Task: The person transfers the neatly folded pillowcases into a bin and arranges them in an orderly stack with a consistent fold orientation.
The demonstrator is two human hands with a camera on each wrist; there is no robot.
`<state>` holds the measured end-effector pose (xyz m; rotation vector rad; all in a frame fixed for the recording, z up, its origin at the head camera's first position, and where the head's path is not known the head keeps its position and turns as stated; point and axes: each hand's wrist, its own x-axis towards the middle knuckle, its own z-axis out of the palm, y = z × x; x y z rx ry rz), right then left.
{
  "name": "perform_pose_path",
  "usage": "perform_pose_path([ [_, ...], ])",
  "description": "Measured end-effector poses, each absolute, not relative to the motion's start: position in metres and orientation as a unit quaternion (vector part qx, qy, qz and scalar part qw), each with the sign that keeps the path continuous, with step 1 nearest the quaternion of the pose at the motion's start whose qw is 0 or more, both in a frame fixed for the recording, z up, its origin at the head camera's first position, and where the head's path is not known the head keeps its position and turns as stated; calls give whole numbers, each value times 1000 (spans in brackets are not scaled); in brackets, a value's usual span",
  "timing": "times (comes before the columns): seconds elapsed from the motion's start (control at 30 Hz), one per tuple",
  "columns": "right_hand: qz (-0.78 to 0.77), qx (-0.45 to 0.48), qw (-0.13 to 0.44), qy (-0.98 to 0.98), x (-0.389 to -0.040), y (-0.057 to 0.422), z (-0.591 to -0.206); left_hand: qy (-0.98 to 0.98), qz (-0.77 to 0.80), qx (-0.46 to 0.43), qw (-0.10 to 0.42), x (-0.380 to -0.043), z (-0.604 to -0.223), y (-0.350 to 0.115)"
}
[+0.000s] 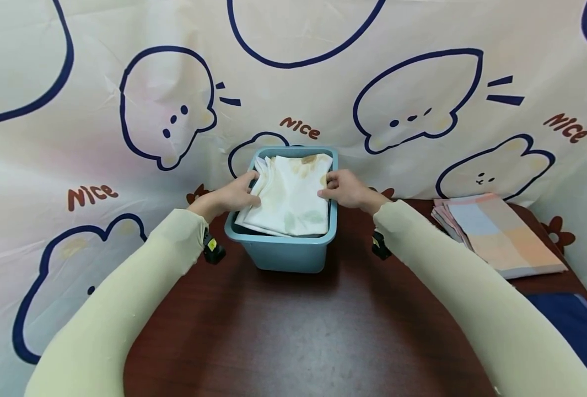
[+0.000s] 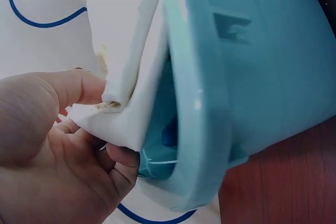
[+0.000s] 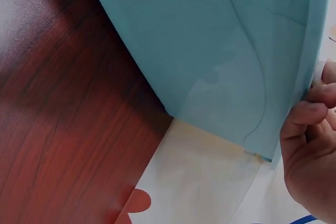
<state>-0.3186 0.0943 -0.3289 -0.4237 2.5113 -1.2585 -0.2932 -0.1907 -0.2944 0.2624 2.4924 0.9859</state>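
Standing on the brown table [image 1: 293, 325], blue bin [image 1: 288, 256] has a folded white cloth [image 1: 293, 193] in its mouth. Left hand [image 1: 236, 194] and right hand [image 1: 348, 189] pinch opposite edges, presumably so the folds hold together. Patterned backdrop [image 1: 283, 99] hangs behind.

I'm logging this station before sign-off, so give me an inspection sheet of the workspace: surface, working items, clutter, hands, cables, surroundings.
Surface: dark red-brown table, wood-grained, glossy.
Working items: folded white cloth in the mouth of an upright blue bin; something dark blue lies inside, unidentified.
Clutter: folded checked cloth at right; navy item nearer, partly hidden by the sleeve.
Hands: left hand pinches the white cloth's left edge; right hand holds its right edge.
Cables: nothing seen for certain; a thin curved line on the bin is unclear.
Surroundings: backdrop with cartoon outlines and "Nice" lettering.
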Motion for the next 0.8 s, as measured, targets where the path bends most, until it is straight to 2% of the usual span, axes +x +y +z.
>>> perform_pose_path([
  [0.8, -338, -118, 122, 926, -308, 78, -321, 940, 264, 130, 174, -293, -302, -186],
])
